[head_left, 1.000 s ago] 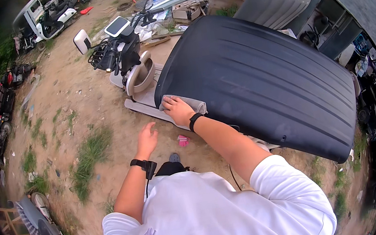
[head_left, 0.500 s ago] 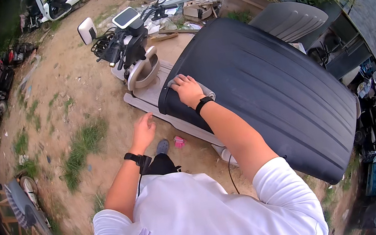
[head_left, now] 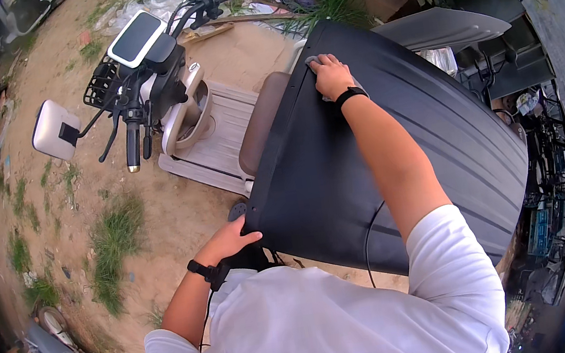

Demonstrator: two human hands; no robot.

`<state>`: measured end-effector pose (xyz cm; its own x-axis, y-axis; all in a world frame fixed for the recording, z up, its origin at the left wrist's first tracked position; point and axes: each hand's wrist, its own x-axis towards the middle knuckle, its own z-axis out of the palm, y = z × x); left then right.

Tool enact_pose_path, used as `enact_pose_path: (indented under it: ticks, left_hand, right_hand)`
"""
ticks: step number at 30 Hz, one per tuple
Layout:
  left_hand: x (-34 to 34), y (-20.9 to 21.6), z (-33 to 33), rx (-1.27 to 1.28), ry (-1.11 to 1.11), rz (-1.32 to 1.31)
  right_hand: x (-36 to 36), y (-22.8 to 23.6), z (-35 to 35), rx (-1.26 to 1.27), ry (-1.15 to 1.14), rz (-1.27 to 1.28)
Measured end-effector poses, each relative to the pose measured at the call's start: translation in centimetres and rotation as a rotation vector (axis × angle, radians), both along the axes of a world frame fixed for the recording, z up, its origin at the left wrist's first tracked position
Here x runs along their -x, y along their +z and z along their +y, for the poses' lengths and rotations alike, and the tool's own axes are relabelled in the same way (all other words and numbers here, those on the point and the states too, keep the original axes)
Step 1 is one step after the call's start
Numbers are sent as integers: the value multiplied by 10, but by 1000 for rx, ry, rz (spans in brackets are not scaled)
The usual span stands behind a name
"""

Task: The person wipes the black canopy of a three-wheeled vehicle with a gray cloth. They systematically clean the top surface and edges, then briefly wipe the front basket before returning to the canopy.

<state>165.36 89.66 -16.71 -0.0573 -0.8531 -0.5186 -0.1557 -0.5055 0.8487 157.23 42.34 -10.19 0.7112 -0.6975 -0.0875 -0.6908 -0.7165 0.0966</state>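
A large black ribbed roof point(head_left: 392, 132) of a small electric vehicle spreads out in front of me. My right hand point(head_left: 333, 77) presses a grey cloth point(head_left: 313, 61) against it near its far front edge. The fingers are bent over the cloth, and part of it shows beside the palm. At the roof's near front corner is my left hand point(head_left: 230, 239). Its thumb lies over the edge, and the other fingers are partly hidden beyond it. Both wrists wear black bands.
Left of the roof stand the handlebars point(head_left: 133, 118), with a white mirror point(head_left: 56, 130) and a display point(head_left: 137, 39). A brown seat point(head_left: 261, 118) and pale footboard point(head_left: 222, 131) lie below. A thin black cable point(head_left: 368, 244) hangs before the roof. Grass point(head_left: 116, 250) grows on the dirt.
My right hand has slid the cloth away from me and rightward across the roof. From open air, my left hand has come to the near corner. The view has shifted, showing the seat.
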Motion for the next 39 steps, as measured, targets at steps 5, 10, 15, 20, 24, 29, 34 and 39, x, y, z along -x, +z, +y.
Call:
enact_pose_path:
  ticks: [5, 10, 15, 20, 24, 29, 34, 39]
  left_hand:
    - [-23, 4, -11, -1, -296, 19]
    - [-36, -18, -25, 6, -441, 46]
    - [-30, -41, -17, 82, -384, 168]
    - [-29, -48, -17, 61, -409, 133]
    - [-23, -38, -10, 107, -253, 251]
    - [-3, -46, 15, 97, 11, 333]
    - [28, -78, 42, 169, 287, 376]
    - [60, -66, 47, 148, 443, 191]
  right_hand:
    - [-30, 2, -63, 32, -90, 64]
    - [-46, -9, -101, 40, -205, 88]
    - [-54, -5, -95, 98, -208, 130]
    - [-57, 7, -46, 54, -300, 145]
    - [-56, 19, 24, -68, -368, 172]
    - [-29, 23, 129, -45, -286, 90]
    - [11, 21, 252, 20, -174, 75]
    - [57, -9, 366, 144, -79, -109]
